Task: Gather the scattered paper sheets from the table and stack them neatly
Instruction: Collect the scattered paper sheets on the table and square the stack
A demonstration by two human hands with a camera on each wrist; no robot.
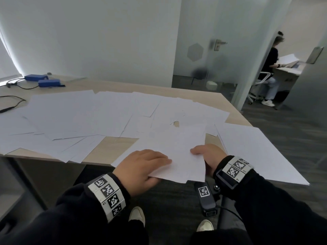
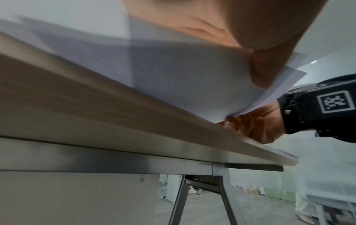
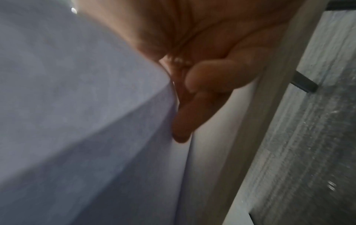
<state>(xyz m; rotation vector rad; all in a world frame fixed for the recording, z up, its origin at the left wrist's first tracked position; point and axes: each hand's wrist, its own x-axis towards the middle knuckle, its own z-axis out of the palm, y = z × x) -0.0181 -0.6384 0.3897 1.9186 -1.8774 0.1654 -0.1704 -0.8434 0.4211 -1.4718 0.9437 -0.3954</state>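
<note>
Many white paper sheets lie scattered and overlapping across the light wooden table. A small bunch of sheets juts over the table's near edge. My left hand pinches its left corner, fingers on top and thumb underneath. My right hand grips the bunch's right edge, thumb on top, curled fingers below the paper. The left wrist view looks up at the bunch from below, with my right hand at the table edge. A larger flat pile of sheets lies to the right.
Two blue boxes and black cables sit at the table's far left. A black device with a marker hangs below the near edge. A glass door and a seated person are at the back right.
</note>
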